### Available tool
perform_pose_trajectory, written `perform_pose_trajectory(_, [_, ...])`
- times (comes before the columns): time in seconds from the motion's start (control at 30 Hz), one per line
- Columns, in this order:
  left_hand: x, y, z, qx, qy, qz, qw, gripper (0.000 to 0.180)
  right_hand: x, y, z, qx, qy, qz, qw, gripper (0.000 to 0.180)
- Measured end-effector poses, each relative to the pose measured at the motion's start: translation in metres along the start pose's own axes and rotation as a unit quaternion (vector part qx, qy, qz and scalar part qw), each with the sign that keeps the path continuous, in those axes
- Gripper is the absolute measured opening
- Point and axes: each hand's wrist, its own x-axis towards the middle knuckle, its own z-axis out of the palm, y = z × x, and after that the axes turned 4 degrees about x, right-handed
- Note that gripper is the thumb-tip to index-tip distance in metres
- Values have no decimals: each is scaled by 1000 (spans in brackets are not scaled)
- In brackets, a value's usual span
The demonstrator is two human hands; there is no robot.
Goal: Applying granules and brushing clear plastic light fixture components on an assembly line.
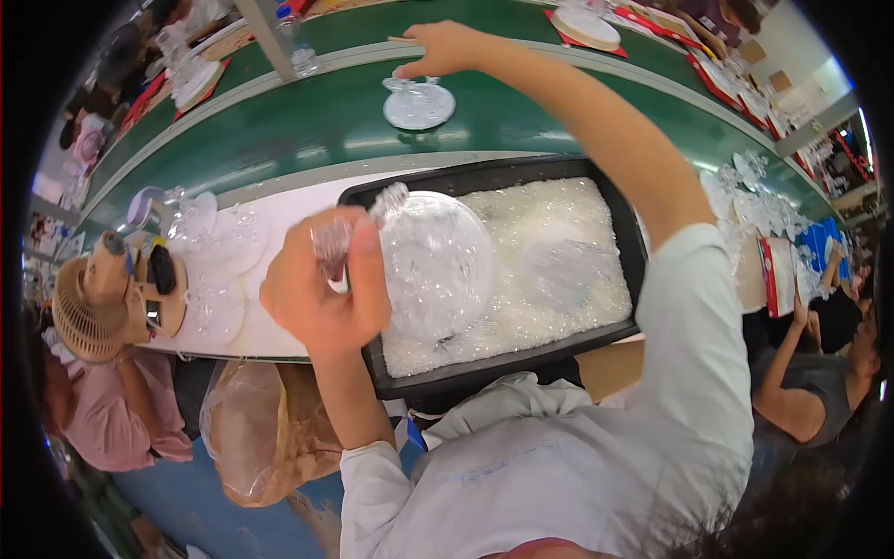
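My left hand (326, 284) is closed around a clear, ridged plastic piece (337, 240), blurred by motion, above the left end of a black tray (636, 279). Beside it, a glittery white disc (438, 265) lies over the white granules (587, 210) filling that tray. A clear, faceted piece (389, 200) stands at the disc's upper left; whether it joins what I hold is unclear. My right hand (445, 48) reaches far across the green belt (326, 112), thumb and fingers apart. Its thumb is close to clear pieces on a second white disc (419, 108) lying there.
A beige fan (93, 303) stands at the left, near several clear and white parts (219, 242) on the white tabletop. More clear parts (759, 210) lie at the right. A plastic bag (247, 419) hangs below the table. A bottle (296, 47) stands beyond the belt; co-workers sit on both sides.
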Motion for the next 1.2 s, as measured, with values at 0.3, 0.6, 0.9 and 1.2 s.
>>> perform_pose_trajectory(0.3, [18, -3, -20, 106, 36, -244, 963, 11, 14, 9, 41, -103, -81, -8, 991, 31])
perform_pose_trajectory(0.6, [30, 16, -52, 98, 96, -268, 954, 20, -146, -121, -76, 110, -40, -81, 990, 18])
perform_pose_trajectory(0.9, [35, 52, -64, 95, 139, -233, 958, 17, -218, -170, -63, 177, -175, -87, 965, 20])
perform_pose_trajectory(1.2, [22, 38, -34, 16, 94, -147, 985, 12, -287, -181, -96, 238, 24, 31, 970, 21])
